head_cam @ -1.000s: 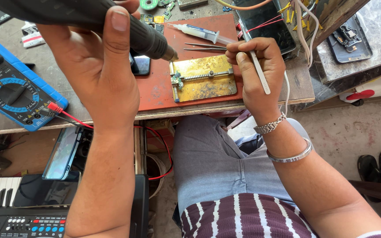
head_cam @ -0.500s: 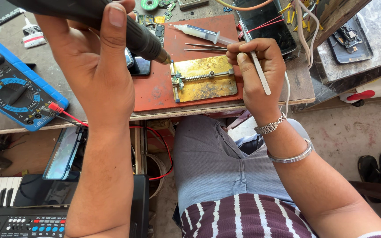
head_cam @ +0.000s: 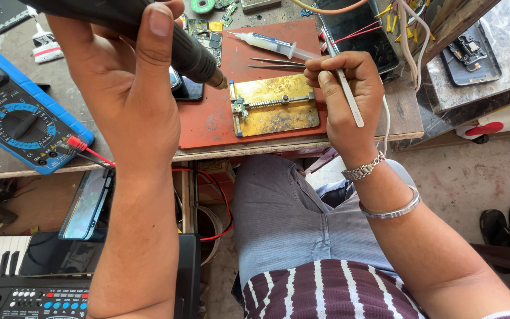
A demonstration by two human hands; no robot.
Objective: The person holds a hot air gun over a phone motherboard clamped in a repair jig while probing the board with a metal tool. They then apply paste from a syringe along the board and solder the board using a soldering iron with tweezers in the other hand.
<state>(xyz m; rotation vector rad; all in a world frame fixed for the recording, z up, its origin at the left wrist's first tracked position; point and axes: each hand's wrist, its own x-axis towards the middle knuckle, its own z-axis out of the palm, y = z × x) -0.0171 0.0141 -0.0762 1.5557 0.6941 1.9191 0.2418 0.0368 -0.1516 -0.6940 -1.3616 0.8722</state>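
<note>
Workbench mat bears a brass clamp plate (head_cam: pixel 275 105) between left hand (head_cam: pixel 119 88) gripping black handpiece (head_cam: pixel 166 41) and right hand (head_cam: pixel 343 97) pinching tweezers (head_cam: pixel 349 97).

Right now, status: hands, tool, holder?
Left hand grips black hot-air handpiece. Right hand holds tweezers. Brass board holder unobstructed.

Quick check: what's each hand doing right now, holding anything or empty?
Left hand: closed around a black hot-air tool, nozzle near the brass board holder.
Right hand: closed, pinching tweezers.
</note>
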